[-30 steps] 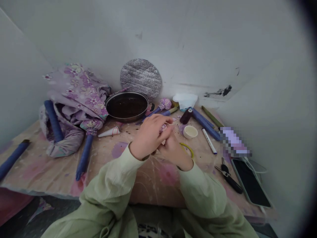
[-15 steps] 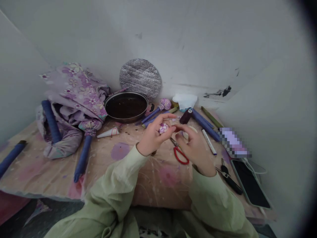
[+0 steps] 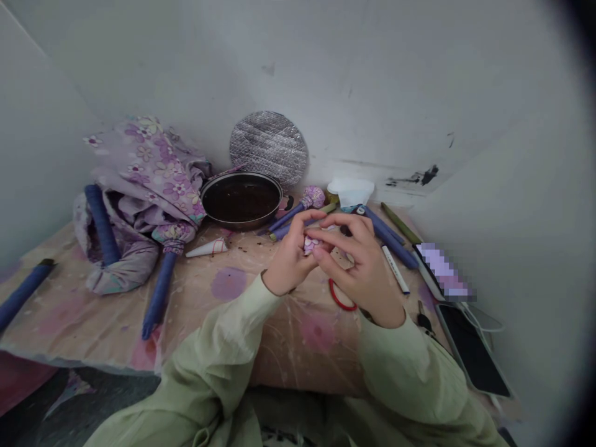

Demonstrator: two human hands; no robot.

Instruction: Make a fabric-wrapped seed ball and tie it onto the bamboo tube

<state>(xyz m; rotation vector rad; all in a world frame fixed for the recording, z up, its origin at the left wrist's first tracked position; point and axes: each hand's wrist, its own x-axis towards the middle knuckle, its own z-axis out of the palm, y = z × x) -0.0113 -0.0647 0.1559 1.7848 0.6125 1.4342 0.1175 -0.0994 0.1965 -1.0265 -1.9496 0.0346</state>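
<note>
My left hand (image 3: 289,259) is curled round a small rounded bundle of purple-and-white flowered cloth (image 3: 310,244). From the right, my right hand (image 3: 363,270) brings its bent fingers and thumb onto the same bundle, so both hands' fingertips meet over it. Much of the bundle is hidden by the fingers. Below my right hand, red-handled scissors (image 3: 342,298) lie on the table, their blades covered by the hand. A dark thread spool (image 3: 346,230) shows partly behind the fingers.
A dark pan (image 3: 242,225) stands at the back before a round silver mat (image 3: 270,146). Flowered cloth (image 3: 153,161) with blue-wrapped sticks (image 3: 158,298) is piled left. On the right lie a white marker (image 3: 395,270), a phone (image 3: 475,351) and a lit screen (image 3: 442,267).
My right hand has moved left and its fingers now close onto the cloth bundle, which my left hand still holds. The view has shifted slightly.
</note>
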